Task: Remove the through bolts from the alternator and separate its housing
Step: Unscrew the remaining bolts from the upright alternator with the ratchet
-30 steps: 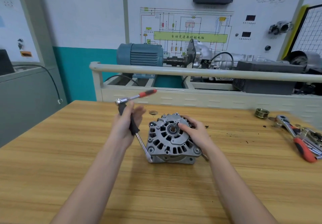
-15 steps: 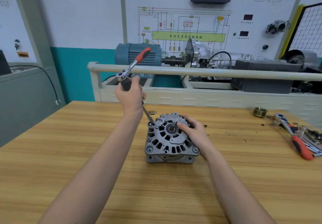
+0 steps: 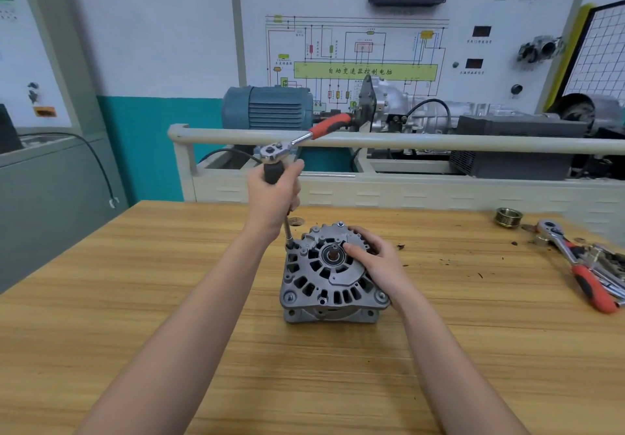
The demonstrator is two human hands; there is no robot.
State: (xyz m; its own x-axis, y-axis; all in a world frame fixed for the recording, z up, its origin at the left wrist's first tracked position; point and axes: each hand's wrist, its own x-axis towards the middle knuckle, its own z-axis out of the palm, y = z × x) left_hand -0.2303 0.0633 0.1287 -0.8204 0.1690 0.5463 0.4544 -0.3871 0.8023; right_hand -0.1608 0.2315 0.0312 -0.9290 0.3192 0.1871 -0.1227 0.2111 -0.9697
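A grey finned alternator (image 3: 324, 279) stands on the wooden table (image 3: 169, 299), shaft end up. My right hand (image 3: 375, 259) grips its right side, thumb near the central bearing. My left hand (image 3: 274, 194) grips the black extension bar of a ratchet wrench (image 3: 304, 138), whose red handle points right and away. The bar's lower end sits on a bolt at the alternator's upper left corner (image 3: 291, 244). Further bolt heads show at the front left (image 3: 290, 297) and front right (image 3: 381, 296) corners.
A brass-coloured pulley (image 3: 507, 217) lies at the table's far right, beside a second red-handled ratchet (image 3: 581, 272) and other loose tools. Dark debris specks dot the table right of the alternator. A cream rail (image 3: 439, 144) and a blue motor (image 3: 267, 106) stand behind the table.
My left hand lifted the ratchet from the alternator's front left corner to its upper left corner and stood the bar upright there. The red handle swung round to the right. My right hand stayed.
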